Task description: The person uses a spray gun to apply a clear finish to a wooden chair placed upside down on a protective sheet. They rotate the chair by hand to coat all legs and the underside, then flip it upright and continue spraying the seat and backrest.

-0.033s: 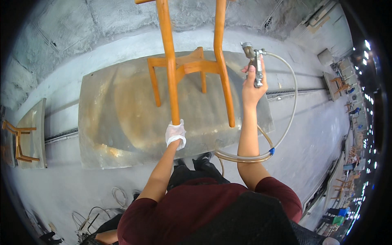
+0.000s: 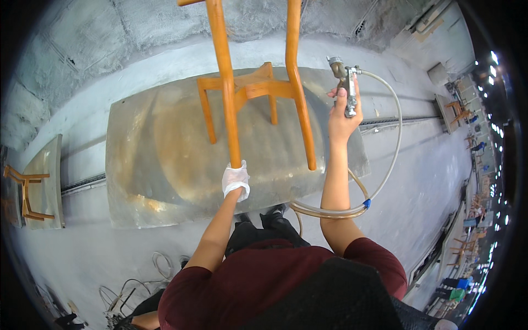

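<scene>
An orange-brown wooden chair frame (image 2: 264, 89) is tipped over above a large stained board (image 2: 165, 181); its top runs out of the picture. My left hand (image 2: 236, 179), in a thin white glove, is closed round the near end of one leg. The other near leg ends freely, to the right. My bare right hand (image 2: 345, 113) holds a metal spray gun (image 2: 350, 91) upright, right of the chair and apart from it. From the gun a clear hose (image 2: 397, 126) curves down and loops round my right forearm, with blue tape on it.
On the left, another wooden chair frame (image 2: 26, 190) rests on a smaller board (image 2: 52, 176). Coiled hoses (image 2: 162, 264) lie on the floor behind me, near part of another person's arm (image 2: 146, 320). A floor track (image 2: 82, 186) passes the board. Chairs and people appear at far right.
The chair has shifted very slightly to the left. My right hand with the spray gun sits a touch further right. Both grips look the same.
</scene>
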### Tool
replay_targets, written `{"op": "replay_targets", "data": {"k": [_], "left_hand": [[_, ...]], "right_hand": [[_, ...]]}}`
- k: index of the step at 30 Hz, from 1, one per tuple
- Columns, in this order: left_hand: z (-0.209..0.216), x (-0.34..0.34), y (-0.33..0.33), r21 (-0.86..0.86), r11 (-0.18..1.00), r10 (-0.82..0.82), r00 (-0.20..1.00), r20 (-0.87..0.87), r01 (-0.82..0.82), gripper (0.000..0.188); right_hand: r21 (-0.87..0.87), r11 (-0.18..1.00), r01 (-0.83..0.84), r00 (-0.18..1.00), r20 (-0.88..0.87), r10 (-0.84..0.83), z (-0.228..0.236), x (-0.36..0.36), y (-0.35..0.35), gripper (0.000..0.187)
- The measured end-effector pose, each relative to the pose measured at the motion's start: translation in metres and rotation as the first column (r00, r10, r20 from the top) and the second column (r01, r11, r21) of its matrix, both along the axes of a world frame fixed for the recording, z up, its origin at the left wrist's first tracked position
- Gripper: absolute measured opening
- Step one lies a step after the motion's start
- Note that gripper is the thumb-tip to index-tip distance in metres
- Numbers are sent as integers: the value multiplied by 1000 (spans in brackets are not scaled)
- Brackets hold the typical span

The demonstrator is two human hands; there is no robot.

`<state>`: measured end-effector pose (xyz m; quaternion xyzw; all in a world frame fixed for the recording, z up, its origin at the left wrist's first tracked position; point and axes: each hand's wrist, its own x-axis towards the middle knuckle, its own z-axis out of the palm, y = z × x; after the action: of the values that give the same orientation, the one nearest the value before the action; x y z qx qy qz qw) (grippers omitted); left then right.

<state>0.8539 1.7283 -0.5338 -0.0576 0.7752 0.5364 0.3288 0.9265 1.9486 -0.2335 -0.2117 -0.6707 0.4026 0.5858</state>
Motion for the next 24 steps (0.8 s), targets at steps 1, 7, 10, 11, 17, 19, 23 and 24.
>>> {"op": "replay_targets", "data": {"k": [1,7,10,11,17,19,23,24], "left_hand": [[3,-2,-1,-49,999,-9,1000,-25,8,36],[27,-4,10,-58,998,15,999,-46,-18,31],[31,8,14,68,991,119,993,4,-119,29],[29,14,14,66,988,144,989,-21,-143,29],[-15,42,12,-58,953,302,949,93,-298,27],[-34,44,12,-124,948,301,952,47,-293,27],[-61,28,25,-276,948,169,986,15,-158,27],[-66,22,29,-205,964,175,984,4,-171,26]], "right_hand": [[-11,1000,7,1000,-13,-7,1,4,6,46],[-223,966,132,984,-90,-155,8,26,47,33],[-331,931,152,985,-31,-172,-17,64,50,35],[-388,906,171,984,21,-177,-31,80,48,38],[-552,773,314,890,455,-37,-146,215,-28,52],[-641,677,361,885,464,-33,-166,249,-73,58],[-675,544,499,831,550,-81,-177,275,-99,65],[-690,542,480,850,518,-93,-173,277,-99,66]]}}
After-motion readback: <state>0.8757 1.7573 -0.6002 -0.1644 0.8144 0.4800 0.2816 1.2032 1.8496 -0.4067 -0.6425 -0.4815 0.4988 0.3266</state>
